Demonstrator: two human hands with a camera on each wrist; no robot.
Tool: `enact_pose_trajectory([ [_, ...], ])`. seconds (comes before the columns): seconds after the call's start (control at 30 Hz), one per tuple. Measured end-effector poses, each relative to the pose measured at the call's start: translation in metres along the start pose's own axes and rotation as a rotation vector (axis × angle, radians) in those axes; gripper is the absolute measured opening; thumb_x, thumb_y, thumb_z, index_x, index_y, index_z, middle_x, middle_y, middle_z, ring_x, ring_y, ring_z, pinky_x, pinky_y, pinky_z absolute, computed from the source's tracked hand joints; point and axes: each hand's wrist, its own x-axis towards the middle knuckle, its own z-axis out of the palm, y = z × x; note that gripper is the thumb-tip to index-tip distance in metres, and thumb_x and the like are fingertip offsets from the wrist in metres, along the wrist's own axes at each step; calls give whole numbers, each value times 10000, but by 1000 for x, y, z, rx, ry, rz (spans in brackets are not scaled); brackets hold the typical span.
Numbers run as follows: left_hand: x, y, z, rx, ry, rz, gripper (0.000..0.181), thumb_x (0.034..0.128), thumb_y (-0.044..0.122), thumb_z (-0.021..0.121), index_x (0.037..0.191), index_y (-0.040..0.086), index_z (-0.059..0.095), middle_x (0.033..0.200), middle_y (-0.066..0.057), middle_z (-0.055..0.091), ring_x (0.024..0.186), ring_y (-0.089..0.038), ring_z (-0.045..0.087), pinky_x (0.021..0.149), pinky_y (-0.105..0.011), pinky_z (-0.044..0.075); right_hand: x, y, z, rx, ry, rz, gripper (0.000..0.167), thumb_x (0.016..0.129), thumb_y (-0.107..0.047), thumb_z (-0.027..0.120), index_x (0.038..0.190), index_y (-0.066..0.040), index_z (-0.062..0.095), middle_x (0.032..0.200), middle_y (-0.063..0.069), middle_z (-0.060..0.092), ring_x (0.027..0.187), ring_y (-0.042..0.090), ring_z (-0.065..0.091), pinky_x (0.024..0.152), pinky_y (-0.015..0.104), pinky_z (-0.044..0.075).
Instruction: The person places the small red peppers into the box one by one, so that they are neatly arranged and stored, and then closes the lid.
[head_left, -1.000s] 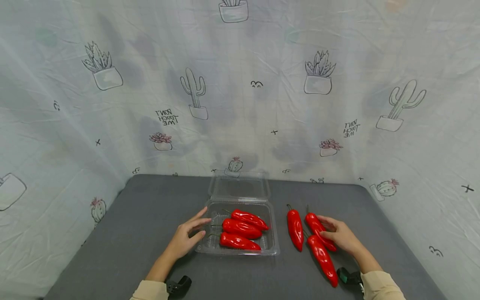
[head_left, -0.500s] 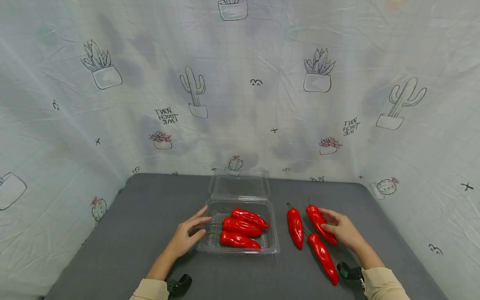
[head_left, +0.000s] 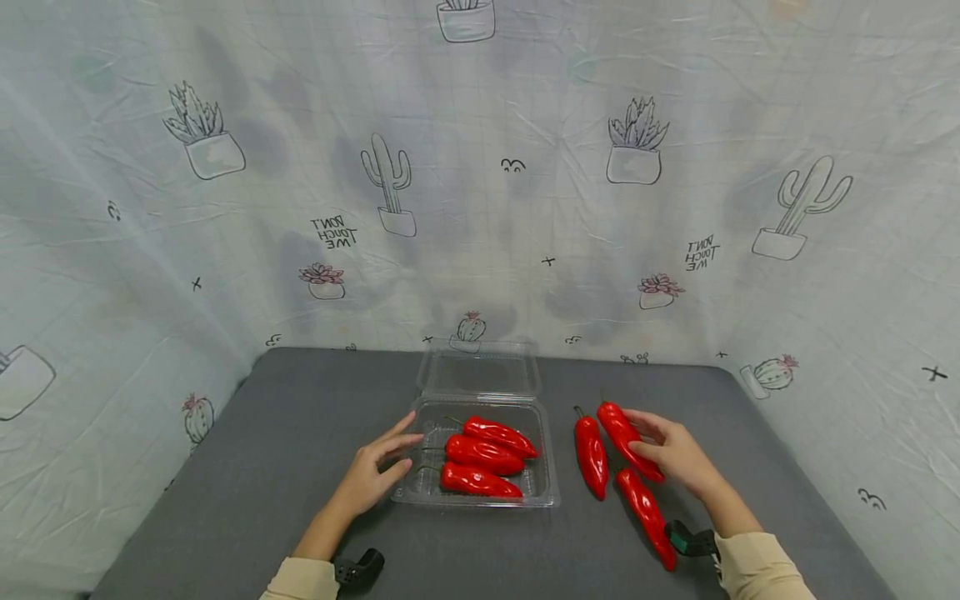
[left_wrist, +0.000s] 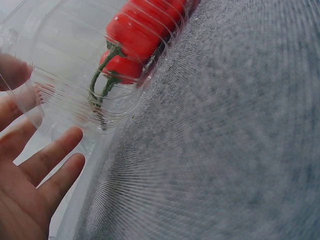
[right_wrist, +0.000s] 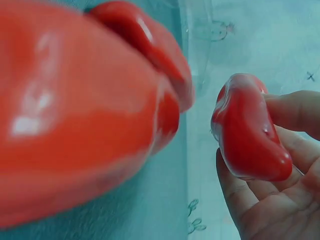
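Note:
My right hand (head_left: 678,457) grips a red pepper (head_left: 624,435) between thumb and fingers; in the right wrist view the held pepper (right_wrist: 250,130) is tilted, clear of two others. One pepper (head_left: 591,457) lies to its left and another (head_left: 647,517) lies nearer me. With fingers spread, my left hand (head_left: 367,477) touches the left side of a clear plastic box (head_left: 551,492) whose lid (head_left: 480,372) stands open. Inside are three peppers (head_left: 480,482), stems pointing left. The left wrist view has the left hand (left_wrist: 30,185) at the box wall (left_wrist: 65,95), beside the green stems (left_wrist: 97,82).
A grey table (head_left: 262,467) carries everything. Behind it and at both sides hangs a pale curtain (head_left: 480,208) printed with cactus drawings. A dark band (head_left: 360,571) is at the left wrist, and another (head_left: 688,540) is at the right.
The right hand has lifted its pepper and moved it back and to the left, away from the nearer pepper. My left hand and the box have stayed put.

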Motion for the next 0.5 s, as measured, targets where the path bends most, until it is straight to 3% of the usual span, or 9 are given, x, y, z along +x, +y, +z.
enact_pose_trajectory([
  [0.23, 0, -1, 0, 7, 4, 9, 354, 825, -113, 626, 1178, -84, 610, 1426, -234, 418, 1225, -76, 499, 873, -369, 548, 1, -15, 12, 82, -43, -54, 523, 909, -137, 625, 1385, -7, 453, 1328, 254, 523, 1208, 451, 493, 783, 221, 542],
  [0.47, 0, -1, 0, 11, 1, 8, 353, 825, -110, 628, 1178, -89, 608, 1423, -237, 419, 1235, 24, 433, 863, -399, 550, 1, -31, 29, 138, -59, -88, 517, 902, -123, 636, 1378, -19, 465, 1330, 247, 522, 1191, 451, 510, 804, 234, 546],
  [0.5, 0, -1, 0, 14, 1, 6, 352, 826, -108, 629, 1176, -91, 608, 1416, -253, 423, 1241, -12, 451, 862, -400, 550, 1, -33, 31, 141, -64, -89, 518, 900, -125, 638, 1379, -25, 468, 1332, 242, 521, 1190, 444, 513, 807, 228, 541],
])
